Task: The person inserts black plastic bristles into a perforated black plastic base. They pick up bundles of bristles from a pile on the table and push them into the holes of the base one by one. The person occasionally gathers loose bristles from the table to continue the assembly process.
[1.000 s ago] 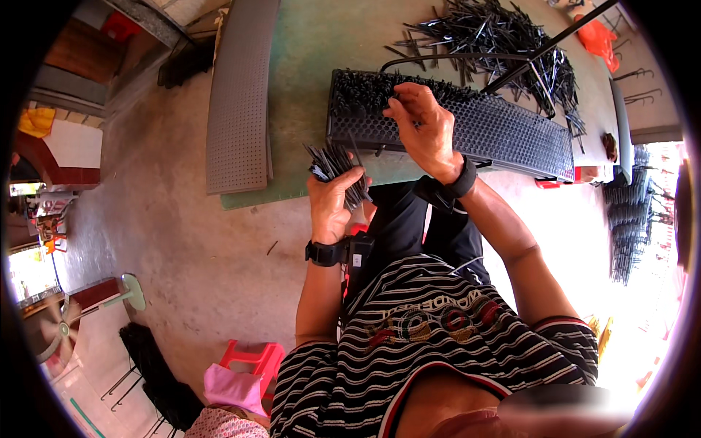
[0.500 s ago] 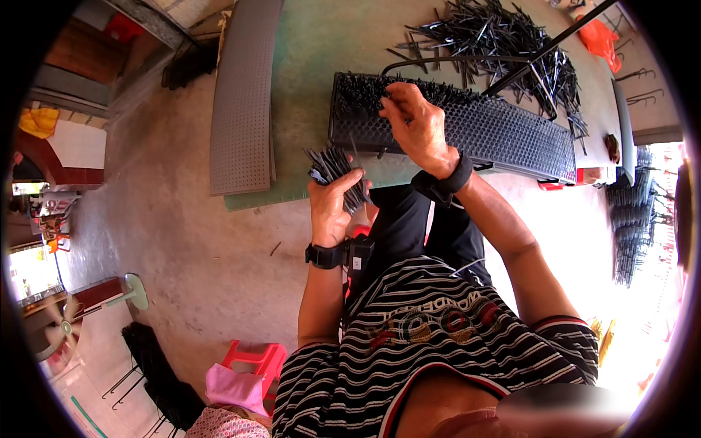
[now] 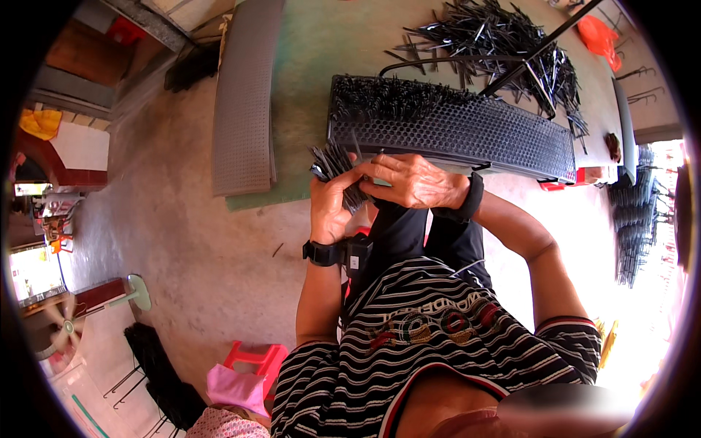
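My left hand point(image 3: 332, 206) is closed round a bundle of thin black strips point(image 3: 332, 162), their ends fanning out above the thumb. Against the near side of that bundle, the fingers of my right hand point(image 3: 416, 181) are pressed together; what lies between their tips is hidden. Just beyond both hands is a long black rack with a grid of round holes point(image 3: 496, 142), tilted on the table edge. Short black pieces point(image 3: 387, 98) stand upright in its far left part, while the holes toward the right and near side show bare.
Behind the rack a loose heap of black strips point(image 3: 504, 44) covers part of the green table point(image 3: 314, 73). A black metal rod frame point(image 3: 537, 55) rises over the rack. Grey perforated panels point(image 3: 244, 102) lie along the table's left edge. A red stool point(image 3: 255, 359) stands lower left.
My right hand has come down from the far left part of the rack to the bundle in my left hand. The left hand has barely moved and keeps its hold.
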The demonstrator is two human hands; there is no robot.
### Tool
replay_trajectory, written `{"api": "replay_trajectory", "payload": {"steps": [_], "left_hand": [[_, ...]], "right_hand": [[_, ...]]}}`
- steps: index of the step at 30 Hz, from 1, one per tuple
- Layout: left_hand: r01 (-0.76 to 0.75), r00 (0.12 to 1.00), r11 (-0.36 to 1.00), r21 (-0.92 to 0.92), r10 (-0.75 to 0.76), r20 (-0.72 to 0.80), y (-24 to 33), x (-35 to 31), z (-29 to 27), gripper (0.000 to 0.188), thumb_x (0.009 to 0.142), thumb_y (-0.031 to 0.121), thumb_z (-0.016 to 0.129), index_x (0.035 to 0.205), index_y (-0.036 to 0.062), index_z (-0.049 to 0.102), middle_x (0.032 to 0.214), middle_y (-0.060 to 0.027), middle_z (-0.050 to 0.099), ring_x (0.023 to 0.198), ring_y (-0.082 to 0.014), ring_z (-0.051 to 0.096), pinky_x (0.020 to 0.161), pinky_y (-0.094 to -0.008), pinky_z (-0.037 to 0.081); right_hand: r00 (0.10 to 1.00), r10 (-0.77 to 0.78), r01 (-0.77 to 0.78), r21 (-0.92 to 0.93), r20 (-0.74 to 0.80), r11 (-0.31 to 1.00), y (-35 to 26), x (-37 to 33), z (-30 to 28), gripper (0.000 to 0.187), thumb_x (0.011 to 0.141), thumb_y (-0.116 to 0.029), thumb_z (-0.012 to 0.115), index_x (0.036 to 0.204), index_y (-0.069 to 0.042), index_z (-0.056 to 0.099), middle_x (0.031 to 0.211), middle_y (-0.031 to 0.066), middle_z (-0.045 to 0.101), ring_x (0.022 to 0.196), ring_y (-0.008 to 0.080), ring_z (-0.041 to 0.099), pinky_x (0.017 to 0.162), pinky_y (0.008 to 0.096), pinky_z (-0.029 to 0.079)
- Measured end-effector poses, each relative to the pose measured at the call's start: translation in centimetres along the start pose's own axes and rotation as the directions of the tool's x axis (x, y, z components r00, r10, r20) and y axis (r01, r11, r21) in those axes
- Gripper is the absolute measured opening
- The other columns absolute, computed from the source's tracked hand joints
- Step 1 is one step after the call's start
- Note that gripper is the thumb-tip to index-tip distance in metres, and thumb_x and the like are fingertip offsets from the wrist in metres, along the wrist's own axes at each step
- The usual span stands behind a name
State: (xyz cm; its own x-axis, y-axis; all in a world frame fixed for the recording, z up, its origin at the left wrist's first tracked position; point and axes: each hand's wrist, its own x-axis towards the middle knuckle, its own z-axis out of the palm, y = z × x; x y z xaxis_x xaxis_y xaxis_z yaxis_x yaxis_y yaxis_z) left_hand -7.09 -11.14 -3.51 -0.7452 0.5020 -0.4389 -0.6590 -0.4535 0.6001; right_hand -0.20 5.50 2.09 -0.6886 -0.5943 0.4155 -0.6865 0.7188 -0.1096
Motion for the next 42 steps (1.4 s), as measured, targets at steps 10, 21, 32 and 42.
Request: {"api": "replay_trajectory", "payload": {"steps": [10, 21, 32, 42], "left_hand": [[0.092, 0.995, 0.987, 0.135, -0.097, 0.036, -0.1, -0.3, 1.6, 0.030, 0.076, -0.004, 0.065, 0.106, -0.0013, 0.059, 0.087, -0.0102, 0.064, 0.065, -0.0243, 0.065, 0.052, -0.0353, 0.055], [0.024, 1.000, 0.991, 0.133, -0.025, 0.005, -0.2, -0.4, 1.3, 0.031, 0.072, -0.008, 0.067, 0.102, -0.0030, 0.060, 0.083, -0.0111, 0.063, 0.064, -0.0242, 0.065, 0.054, -0.0345, 0.056], [0.016, 0.999, 0.996, 0.091, -0.012, -0.040, 0.4, -0.6, 1.4, 0.023, 0.072, -0.011, 0.067, 0.090, -0.0012, 0.058, 0.080, -0.0106, 0.063, 0.067, -0.0211, 0.064, 0.057, -0.0344, 0.056], [0.090, 0.996, 0.993, 0.072, -0.089, -0.015, -1.0, 0.0, 2.3, 0.021, 0.074, -0.009, 0.066, 0.092, 0.0008, 0.060, 0.080, -0.0078, 0.064, 0.067, -0.0201, 0.064, 0.056, -0.0311, 0.055]], "right_hand": [[0.678, 0.510, -0.412, 0.300, -0.530, 0.860, 1.5, -1.2, 1.1, 0.025, 0.073, 0.006, 0.063, 0.097, 0.002, 0.059, 0.085, 0.0118, 0.064, 0.072, 0.0209, 0.067, 0.053, 0.0279, 0.052], [0.478, 0.749, -0.545, 0.513, -0.459, 0.663, 4.0, 0.4, 2.3, 0.013, 0.085, 0.001, 0.059, 0.098, 0.001, 0.055, 0.081, 0.0100, 0.065, 0.074, 0.0175, 0.068, 0.059, 0.0242, 0.052], [0.923, 0.262, -0.266, 0.026, -0.282, 0.964, 2.9, 0.0, 0.3, 0.025, 0.069, -0.003, 0.063, 0.094, -0.001, 0.060, 0.096, 0.0116, 0.058, 0.072, 0.0268, 0.061, 0.058, 0.0344, 0.051], [0.976, -0.118, 0.110, -0.053, -0.183, 0.993, 0.5, -4.1, 1.5, 0.039, 0.063, -0.012, 0.061, 0.100, 0.002, 0.060, 0.111, 0.0178, 0.057, 0.093, 0.0284, 0.060, 0.070, 0.0336, 0.054]]}}
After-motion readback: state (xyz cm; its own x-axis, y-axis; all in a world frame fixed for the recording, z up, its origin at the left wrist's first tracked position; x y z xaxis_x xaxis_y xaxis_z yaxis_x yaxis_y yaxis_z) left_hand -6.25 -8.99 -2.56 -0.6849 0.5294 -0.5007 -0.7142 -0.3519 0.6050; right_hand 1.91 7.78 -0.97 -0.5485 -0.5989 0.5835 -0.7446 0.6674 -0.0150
